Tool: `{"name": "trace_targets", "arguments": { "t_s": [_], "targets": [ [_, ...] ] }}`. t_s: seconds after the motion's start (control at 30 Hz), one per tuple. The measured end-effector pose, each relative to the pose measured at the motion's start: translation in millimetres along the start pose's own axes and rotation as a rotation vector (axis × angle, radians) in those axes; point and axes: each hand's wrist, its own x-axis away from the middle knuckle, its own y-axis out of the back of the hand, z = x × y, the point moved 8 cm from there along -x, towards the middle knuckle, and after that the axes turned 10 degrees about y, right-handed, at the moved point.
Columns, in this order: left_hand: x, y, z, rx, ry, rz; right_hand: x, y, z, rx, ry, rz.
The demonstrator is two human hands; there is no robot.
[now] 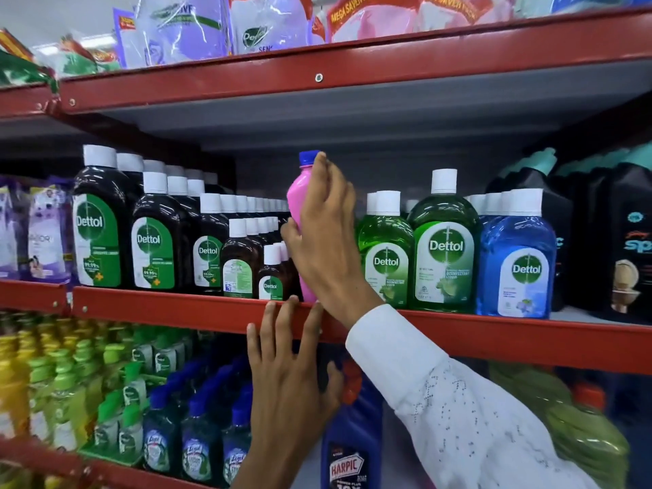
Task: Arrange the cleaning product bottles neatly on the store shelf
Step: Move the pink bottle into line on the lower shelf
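R hand wraps pink bottle, grip closed round its body, bottle upright at shelf front edge btw brown Dettol row & green Dettol. L hand open, flat on shelf lip, holds nothing. Risk: tight gap, pushing in could knock small brown btls over.

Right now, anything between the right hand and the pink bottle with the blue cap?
Nothing visible. The right hand is already on the pink plastic bottle with the blue cap, standing on the red metal shelf between brown and green bottles.
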Motion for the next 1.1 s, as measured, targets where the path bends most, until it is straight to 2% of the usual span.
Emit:
{"name": "trace_targets", "arguments": {
  "t_s": [0.2, 0.33, 0.5, 0.7, 0.87, 1.1],
  "targets": [
    [-1, 2, -1, -0.014, 0.016, 0.008, -13, 63, 25, -0.21, 0.094, -0.213],
    [-2, 7, -4, -0.012, 0.032, -0.016, 8, 103, 26, -0.299, 0.074, -0.167],
    [1, 4, -12, 0.013, -0.016, 0.012, 73, 132, -6, -0.354, -0.053, -0.051],
    [2, 2, -21, 0.046, 0.029, 0.016, 174, 148, -59, -0.261, -0.216, -0.046],
    [1, 1, -24, 0.049, 0.052, 0.002, 254, 132, -101, -0.152, -0.362, -0.064],
    [3, 0, -25, 0.041, 0.044, -0.006, 307, 97, -131, -0.054, -0.49, -0.059]
  ]
}}
